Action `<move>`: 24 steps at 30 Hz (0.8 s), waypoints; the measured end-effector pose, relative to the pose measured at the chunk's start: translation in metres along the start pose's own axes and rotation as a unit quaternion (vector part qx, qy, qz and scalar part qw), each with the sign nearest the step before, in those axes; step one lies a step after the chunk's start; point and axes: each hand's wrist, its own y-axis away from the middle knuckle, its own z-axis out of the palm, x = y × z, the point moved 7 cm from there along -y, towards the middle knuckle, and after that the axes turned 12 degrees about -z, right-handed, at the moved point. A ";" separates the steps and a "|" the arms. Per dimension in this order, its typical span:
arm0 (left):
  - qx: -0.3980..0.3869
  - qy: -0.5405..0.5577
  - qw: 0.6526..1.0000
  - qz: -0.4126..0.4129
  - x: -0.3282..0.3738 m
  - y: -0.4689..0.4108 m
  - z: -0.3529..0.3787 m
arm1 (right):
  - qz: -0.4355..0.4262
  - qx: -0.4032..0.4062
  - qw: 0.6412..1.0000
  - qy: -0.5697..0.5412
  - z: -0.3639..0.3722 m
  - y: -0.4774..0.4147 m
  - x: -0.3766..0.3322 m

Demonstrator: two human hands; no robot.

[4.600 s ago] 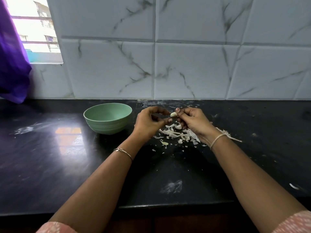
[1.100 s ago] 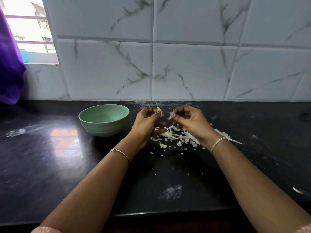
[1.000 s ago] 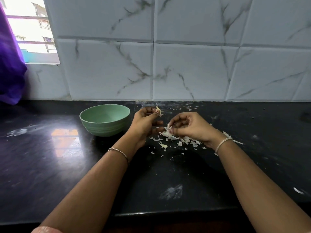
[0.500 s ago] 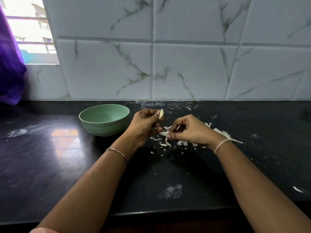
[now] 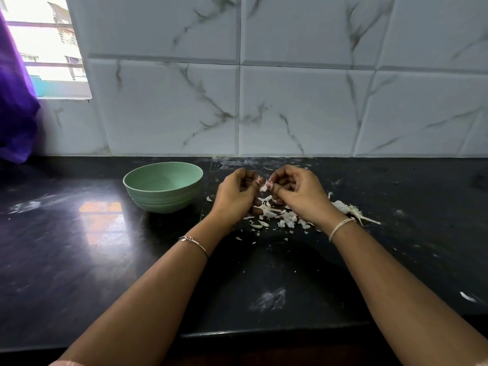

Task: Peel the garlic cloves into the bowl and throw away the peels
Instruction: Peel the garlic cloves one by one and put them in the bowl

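You held both hands close together just above the middle of the frame, over the black worktop. Your left hand had its fingers curled in, and its grip was closed down to a pinch on a small garlic clove at the fingertips. Your right hand met it from the other side, with the thumb and first fingers bent tight onto the same clove, so the clove sat between the two grips, raised off the worktop. How much skin was left on it was too small to tell. Right under your hands and spreading toward the right of the frame lay a loose pile of white peels, with a few stray flakes scattered below it. The green bowl stood upright on the worktop to the left of your left hand, near it but not touching; I could not tell whether anything lay at its bottom. A thin bracelet circled your left wrist and a pale band your right. A white smudge marked the worktop lower down, between your forearms. Behind everything rose a wall of marbled white tiles, with a bright window and a purple curtain at the upper left of the frame.
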 end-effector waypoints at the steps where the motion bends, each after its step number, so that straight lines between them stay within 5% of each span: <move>1: -0.011 0.018 1.000 -0.006 0.000 0.000 0.000 | 0.004 0.011 1.000 -0.008 -0.002 -0.001 0.001; 18: -0.003 -0.056 0.998 0.020 0.007 0.005 0.003 | 0.075 0.115 0.958 -0.251 -0.003 0.004 0.004; 24: 0.075 -0.306 0.933 0.176 0.026 0.013 0.001 | 0.164 0.136 0.910 -0.355 -0.001 0.009 0.010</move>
